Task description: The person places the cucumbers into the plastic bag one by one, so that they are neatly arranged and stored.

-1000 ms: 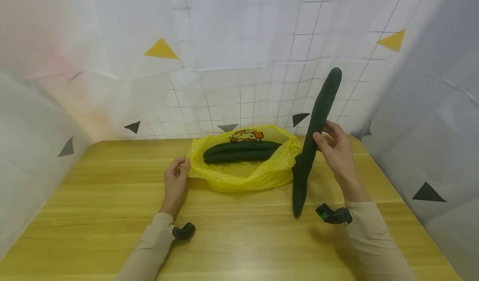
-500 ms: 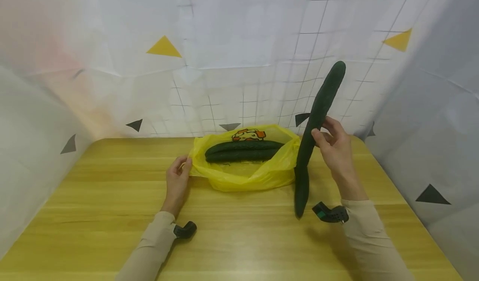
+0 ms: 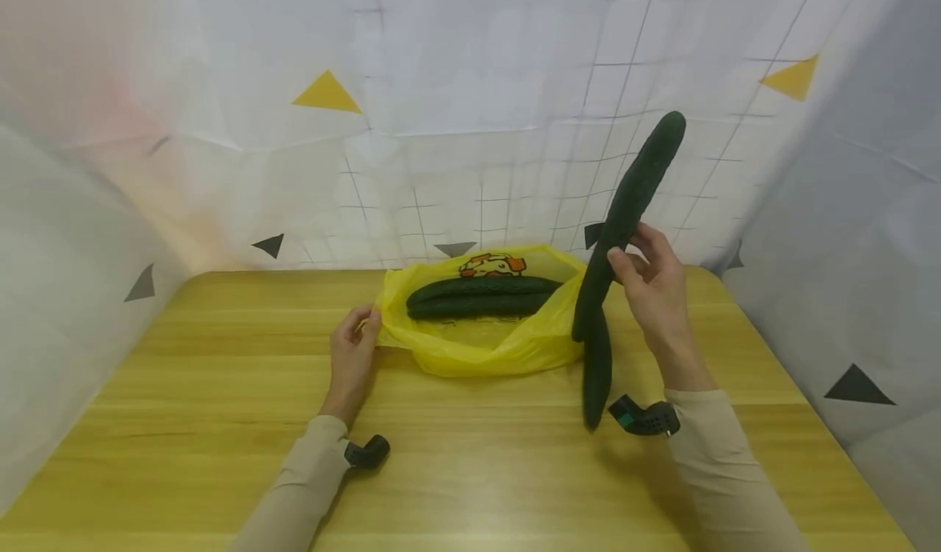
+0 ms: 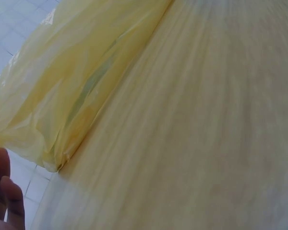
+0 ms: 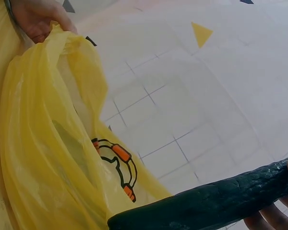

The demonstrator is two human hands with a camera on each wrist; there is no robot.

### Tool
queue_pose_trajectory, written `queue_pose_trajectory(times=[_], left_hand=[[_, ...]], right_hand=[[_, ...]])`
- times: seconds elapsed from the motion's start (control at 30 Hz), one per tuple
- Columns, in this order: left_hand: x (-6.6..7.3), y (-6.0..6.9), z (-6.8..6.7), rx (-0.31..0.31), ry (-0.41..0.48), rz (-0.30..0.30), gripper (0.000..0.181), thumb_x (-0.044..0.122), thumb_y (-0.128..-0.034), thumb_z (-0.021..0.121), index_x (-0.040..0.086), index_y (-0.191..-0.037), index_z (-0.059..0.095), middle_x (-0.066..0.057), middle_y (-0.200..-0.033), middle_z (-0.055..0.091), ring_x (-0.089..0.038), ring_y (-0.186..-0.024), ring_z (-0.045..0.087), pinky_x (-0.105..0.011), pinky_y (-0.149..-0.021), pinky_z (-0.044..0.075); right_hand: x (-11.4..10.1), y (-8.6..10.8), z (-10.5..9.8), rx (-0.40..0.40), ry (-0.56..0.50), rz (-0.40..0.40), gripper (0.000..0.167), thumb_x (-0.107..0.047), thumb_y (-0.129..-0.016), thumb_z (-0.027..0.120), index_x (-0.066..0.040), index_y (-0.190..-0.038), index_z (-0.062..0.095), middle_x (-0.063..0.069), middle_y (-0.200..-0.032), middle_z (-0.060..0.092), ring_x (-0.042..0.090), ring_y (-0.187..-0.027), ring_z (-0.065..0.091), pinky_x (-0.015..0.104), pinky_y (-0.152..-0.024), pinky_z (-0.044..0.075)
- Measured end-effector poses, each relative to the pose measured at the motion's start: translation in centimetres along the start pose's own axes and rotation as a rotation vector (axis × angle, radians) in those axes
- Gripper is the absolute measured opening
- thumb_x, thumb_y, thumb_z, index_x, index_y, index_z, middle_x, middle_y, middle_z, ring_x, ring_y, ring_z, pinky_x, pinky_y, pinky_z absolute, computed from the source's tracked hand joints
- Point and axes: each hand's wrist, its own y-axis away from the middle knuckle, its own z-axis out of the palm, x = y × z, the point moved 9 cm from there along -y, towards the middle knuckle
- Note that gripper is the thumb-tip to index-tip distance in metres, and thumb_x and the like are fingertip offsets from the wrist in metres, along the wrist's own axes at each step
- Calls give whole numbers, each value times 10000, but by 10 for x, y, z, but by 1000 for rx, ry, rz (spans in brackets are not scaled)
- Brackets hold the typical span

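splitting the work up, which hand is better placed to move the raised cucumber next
Probably the right hand: it grips the raised cucumber. The left hand pinches the left edge of the yellow bag, across from that cucumber, so seems suited to steadying the bag.

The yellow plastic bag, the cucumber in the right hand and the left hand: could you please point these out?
Yellow plastic bag (image 3: 500, 360), head view, front wall.
Held cucumber (image 3: 631, 205), head view, near mid-length.
Left hand (image 3: 353, 360), head view, middle of the hand.
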Motion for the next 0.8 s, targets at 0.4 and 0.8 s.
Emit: queue_pose_trajectory(times=[0.4,0.8], left_hand=[[-1,0,0,2,1,1,265,226,-962,555,28,-1112,646,-76,-1157,628,-63,-1025,549,-150,-857,445],[-1,0,0,-4,11,-17,270,232,-960,558,26,-1113,641,-91,-1165,618,-72,-998,542,-145,-809,449]], right_hand=[[-7,-5,8,33,-124,-81,452,-35,-906,602,-80,-1340,483,84,-1237,574,135,-957,651,196,-842,520],[-7,-9,20,40,-197,-132,443,13,-895,596,-53,-1321,493,89,-1207,584,159,-939,639,206,-860,518]])
